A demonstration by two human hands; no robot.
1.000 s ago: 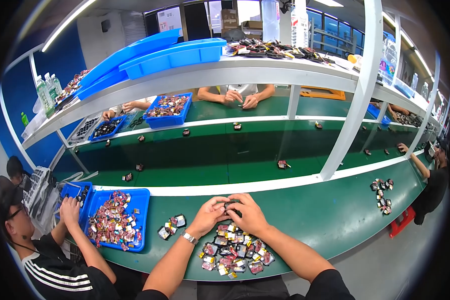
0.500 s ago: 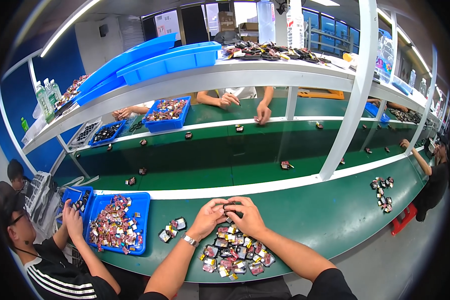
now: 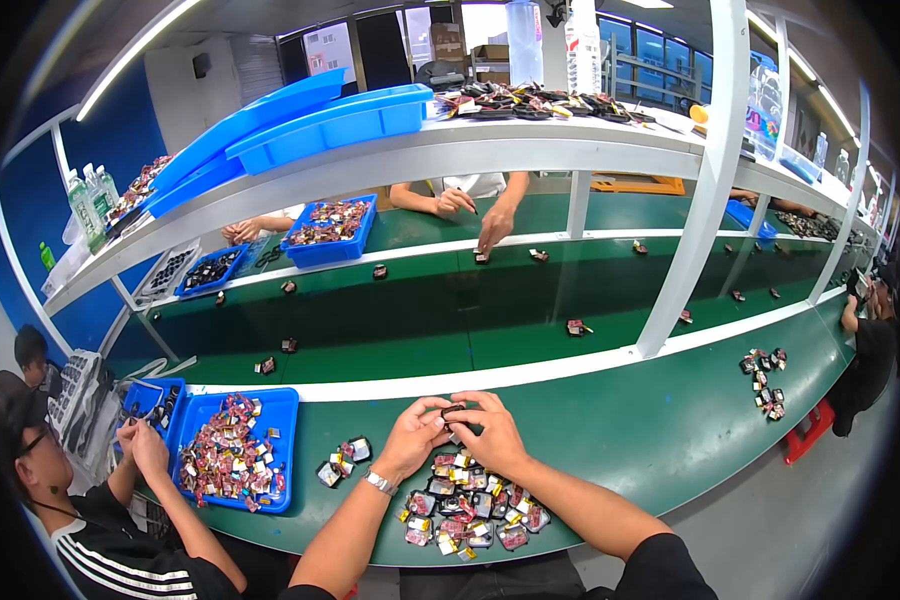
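Above the near edge of the green bench, my left hand (image 3: 415, 440) and my right hand (image 3: 493, 432) meet with fingers closed. Both pinch a small black-cased electronic part (image 3: 453, 411), mostly covered by my fingers. Just below my wrists spreads a pile of small electronic assemblies (image 3: 480, 507), black-framed with clear, red, white and yellow pieces. Left of my watch-wearing left wrist sits a smaller group of similar assemblies (image 3: 344, 460).
A blue tray (image 3: 293, 450) of red and white parts stands left, beside a seated co-worker (image 3: 100, 520). Beyond a white rail, a green conveyor (image 3: 420, 320) carries scattered assemblies. White posts (image 3: 695, 200) support the overhead shelf. More assemblies (image 3: 763, 383) lie right.
The co-worker across the belt has brought a hand down onto an assembly. The left co-worker's hands have lowered slightly. My hands stay almost in place, fingers shifting a little on the part.
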